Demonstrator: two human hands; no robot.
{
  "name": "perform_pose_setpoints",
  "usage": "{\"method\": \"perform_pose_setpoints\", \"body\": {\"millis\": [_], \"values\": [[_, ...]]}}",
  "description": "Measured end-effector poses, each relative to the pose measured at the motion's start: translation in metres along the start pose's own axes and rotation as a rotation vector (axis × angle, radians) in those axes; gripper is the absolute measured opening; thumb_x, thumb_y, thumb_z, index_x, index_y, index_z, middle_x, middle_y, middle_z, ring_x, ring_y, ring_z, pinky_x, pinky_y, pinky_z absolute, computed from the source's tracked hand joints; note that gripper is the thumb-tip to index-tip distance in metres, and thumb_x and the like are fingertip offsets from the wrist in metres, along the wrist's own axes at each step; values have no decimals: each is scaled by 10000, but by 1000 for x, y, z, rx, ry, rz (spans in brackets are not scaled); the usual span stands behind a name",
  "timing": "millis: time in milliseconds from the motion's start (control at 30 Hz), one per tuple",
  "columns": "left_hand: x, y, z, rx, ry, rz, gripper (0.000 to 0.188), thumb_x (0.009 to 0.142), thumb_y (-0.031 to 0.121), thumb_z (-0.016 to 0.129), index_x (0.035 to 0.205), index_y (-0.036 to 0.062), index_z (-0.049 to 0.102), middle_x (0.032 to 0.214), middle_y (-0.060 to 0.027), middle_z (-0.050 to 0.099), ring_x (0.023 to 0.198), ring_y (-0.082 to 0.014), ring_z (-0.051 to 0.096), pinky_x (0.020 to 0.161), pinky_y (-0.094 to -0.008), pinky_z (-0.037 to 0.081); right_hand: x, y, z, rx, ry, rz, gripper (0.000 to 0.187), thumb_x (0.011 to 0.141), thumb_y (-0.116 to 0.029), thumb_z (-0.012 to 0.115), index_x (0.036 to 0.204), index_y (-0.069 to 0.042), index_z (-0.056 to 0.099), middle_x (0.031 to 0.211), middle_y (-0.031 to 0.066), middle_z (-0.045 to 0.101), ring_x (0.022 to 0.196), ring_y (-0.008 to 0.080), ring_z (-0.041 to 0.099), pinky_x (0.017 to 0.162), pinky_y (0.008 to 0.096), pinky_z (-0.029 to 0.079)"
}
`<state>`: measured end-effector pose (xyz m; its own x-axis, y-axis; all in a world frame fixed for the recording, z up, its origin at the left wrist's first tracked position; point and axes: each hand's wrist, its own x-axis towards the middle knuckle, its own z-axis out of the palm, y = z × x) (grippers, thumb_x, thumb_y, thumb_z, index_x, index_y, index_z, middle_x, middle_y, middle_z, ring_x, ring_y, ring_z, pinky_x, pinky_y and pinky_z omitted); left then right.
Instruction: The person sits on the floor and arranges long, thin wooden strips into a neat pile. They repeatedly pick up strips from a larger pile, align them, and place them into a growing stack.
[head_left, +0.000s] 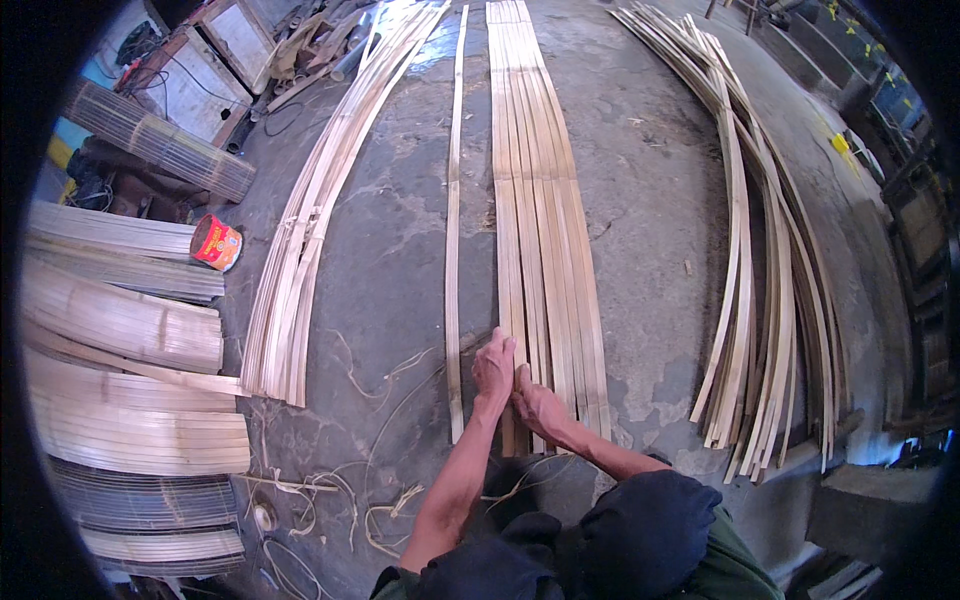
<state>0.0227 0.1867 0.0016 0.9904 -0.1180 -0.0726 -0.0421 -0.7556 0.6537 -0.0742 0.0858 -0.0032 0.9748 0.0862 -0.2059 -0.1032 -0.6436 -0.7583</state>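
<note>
Long pale bamboo strips (540, 140) lie side by side on the floor in front of me, running away from my knees. At their left edge, my left hand (494, 372) is closed round the outermost strip, its knuckles up. My right hand (543, 408) sits just beside it and a little nearer, fingers curled on the near part of the same strip, thumb toward the left hand. The fingertips of both hands are partly hidden. A single bamboo strip (453, 220) lies apart, just left of the row.
Loose bundles of strips lie left (300, 250) and right (765, 240). Stacked slatted bamboo panels (130, 400) line the left side, a red tin (216, 243) beside them. Thin bamboo fibres (345, 480) litter the floor near my left arm. Boards (300, 60) lean at the far left.
</note>
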Motion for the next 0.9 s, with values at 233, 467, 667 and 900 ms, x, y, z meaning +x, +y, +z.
{"method": "perform_pose_setpoints", "body": {"millis": [233,467,667,900], "values": [[-1,-11,2,218,-7,105,407,951,278,528,1294,60,523,957,-174,607,862,-367,637,658,-491,500,-1,6,-1,-91,-78,3,602,940,-269,500,1398,56,283,705,299,613,642,482,614,580,577,459],[-7,-1,-6,146,76,-45,488,924,284,570,1334,29,499,1100,-217,545,1008,-389,571,807,-527,462,-31,-9,-10,-59,-24,-39,475,942,-282,532,1340,-33,462,841,259,644,767,450,630,669,516,497],[-3,-55,-33,483,339,-190,526,843,309,673,1276,40,545,1116,-127,497,1050,-288,486,877,-428,408,-50,3,-5,29,-39,-184,419,937,-224,543,1308,-34,496,907,238,620,838,414,623,717,486,495],[4,-48,-41,257,507,-94,284,822,200,660,1074,70,635,1062,-119,546,999,-311,548,816,-455,451,-65,-7,-10,-21,-191,-136,319,959,-215,488,1228,-53,542,958,234,596,905,422,598,779,499,492]]}}
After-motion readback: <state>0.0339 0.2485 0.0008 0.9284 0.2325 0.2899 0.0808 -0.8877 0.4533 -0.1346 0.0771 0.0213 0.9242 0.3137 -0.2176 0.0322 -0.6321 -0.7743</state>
